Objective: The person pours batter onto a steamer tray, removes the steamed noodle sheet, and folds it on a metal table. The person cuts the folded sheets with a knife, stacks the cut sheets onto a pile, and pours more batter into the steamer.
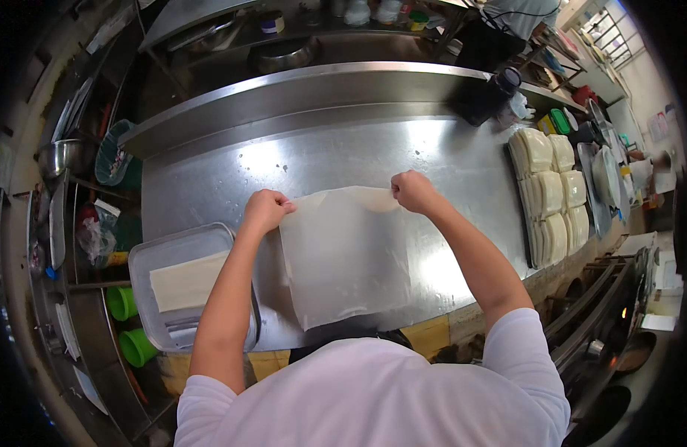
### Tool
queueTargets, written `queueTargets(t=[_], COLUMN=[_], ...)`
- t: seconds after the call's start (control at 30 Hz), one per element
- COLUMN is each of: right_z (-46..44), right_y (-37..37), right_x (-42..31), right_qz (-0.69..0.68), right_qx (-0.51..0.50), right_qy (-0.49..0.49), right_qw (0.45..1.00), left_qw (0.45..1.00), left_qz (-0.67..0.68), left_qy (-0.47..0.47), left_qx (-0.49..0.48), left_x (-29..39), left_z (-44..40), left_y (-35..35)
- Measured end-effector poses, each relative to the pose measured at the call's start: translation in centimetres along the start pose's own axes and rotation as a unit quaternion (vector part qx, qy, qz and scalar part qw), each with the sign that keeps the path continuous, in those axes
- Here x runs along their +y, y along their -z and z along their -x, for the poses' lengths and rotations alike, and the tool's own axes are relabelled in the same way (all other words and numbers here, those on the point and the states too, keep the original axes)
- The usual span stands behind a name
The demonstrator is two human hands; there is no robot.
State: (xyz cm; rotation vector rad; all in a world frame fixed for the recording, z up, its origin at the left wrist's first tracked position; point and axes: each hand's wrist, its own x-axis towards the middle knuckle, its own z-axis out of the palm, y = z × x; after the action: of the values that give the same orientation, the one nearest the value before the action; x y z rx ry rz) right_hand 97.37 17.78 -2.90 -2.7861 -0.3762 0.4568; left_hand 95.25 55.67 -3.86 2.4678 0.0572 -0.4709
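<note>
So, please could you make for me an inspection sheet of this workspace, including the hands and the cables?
Surface: steel table, showing glare and a few small dark spots.
Job's things: thin translucent sheet in front; pale slab in the plastic tray at left; pale bundles at right.
Clutter: dark container near the far right corner.
Hands: left hand and right hand grip the translucent sheet's far edge near its corners.
Cables: nothing seen on the table.
Surroundings: green containers at left; another person beyond.
</note>
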Motion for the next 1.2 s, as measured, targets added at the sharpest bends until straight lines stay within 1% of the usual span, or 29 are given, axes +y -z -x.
queueTargets(t=[0.07, 0.23, 0.33, 0.37, 0.4, 0.43, 0.5, 0.57, 0.6, 0.7, 0.8, 0.9, 0.93, 1.03, 1.13, 1.2], right_z=[1.8, 8.1, 12.2, 13.6, 14.9, 16.5, 17.7, 17.4, 17.2, 15.8, 13.7, 13.4, 13.4, 14.1, 14.3, 13.9], right_y=[0.8, 0.6, -2.4, -4.2, -6.0, -6.0, -6.9, -7.1, -7.3, -8.7, -11.5, -11.5, -11.7, -11.2, -12.2, -12.2], right_x=[-0.4, -1.4, -1.1, -0.7, -0.1, -1.0, -2.4, -3.8, -4.7, -7.4, -6.4, -2.1, -1.2, -1.1, -2.9, -2.5], right_qz=[-0.025, -0.103, -0.121, -0.134, -0.145, -0.125, -0.153, -0.162, -0.167, -0.175, 0.003, 0.049, 0.039, 0.057, 0.033, 0.043], right_qx=[0.036, 0.122, 0.125, 0.105, 0.061, 0.03, 0.052, 0.053, 0.053, 0.134, 0.116, 0.094, 0.128, 0.126, 0.064, 0.086], right_qy=[-0.001, -0.02, -0.04, -0.05, -0.061, -0.075, -0.103, -0.117, -0.125, 0.028, 0.099, -0.008, -0.039, -0.026, 0.077, 0.03], right_qw=[0.999, 0.987, 0.984, 0.984, 0.986, 0.989, 0.982, 0.978, 0.977, 0.975, 0.988, 0.994, 0.99, 0.99, 0.994, 0.995], left_qw=[1.0, 0.993, 0.984, 0.98, 0.981, 0.983, 0.986, 0.99, 0.991, 0.992, 0.992, 0.993, 0.993, 0.993, 0.991, 0.99], left_qz=[0.008, -0.03, -0.063, -0.073, -0.07, -0.068, -0.064, -0.061, -0.055, -0.039, -0.029, -0.022, -0.019, -0.017, -0.011, -0.005], left_qy=[-0.001, -0.07, -0.127, -0.15, -0.149, -0.148, -0.135, -0.112, -0.105, -0.092, -0.092, -0.085, -0.078, -0.066, -0.07, -0.074], left_qx=[0.016, 0.089, 0.106, 0.11, 0.1, 0.09, 0.071, 0.052, 0.058, 0.074, 0.079, 0.084, 0.089, 0.095, 0.112, 0.121], left_x=[0.5, 1.2, -0.7, -1.7, -2.3, -2.8, -3.3, -3.3, -3.2, -2.3, -1.1, -1.4, -1.7, -3.0, -3.7, -4.0], left_z=[1.7, 8.2, 12.5, 13.8, 15.2, 16.5, 17.9, 18.7, 19.0, 18.9, 19.0, 19.0, 19.3, 19.7, 19.7, 19.7], left_y=[0.5, 0.9, -1.5, -2.6, -3.6, -4.4, -5.1, -5.0, -4.9, -4.6, -4.0, -3.5, -3.3, -3.1, -2.7, -2.4])
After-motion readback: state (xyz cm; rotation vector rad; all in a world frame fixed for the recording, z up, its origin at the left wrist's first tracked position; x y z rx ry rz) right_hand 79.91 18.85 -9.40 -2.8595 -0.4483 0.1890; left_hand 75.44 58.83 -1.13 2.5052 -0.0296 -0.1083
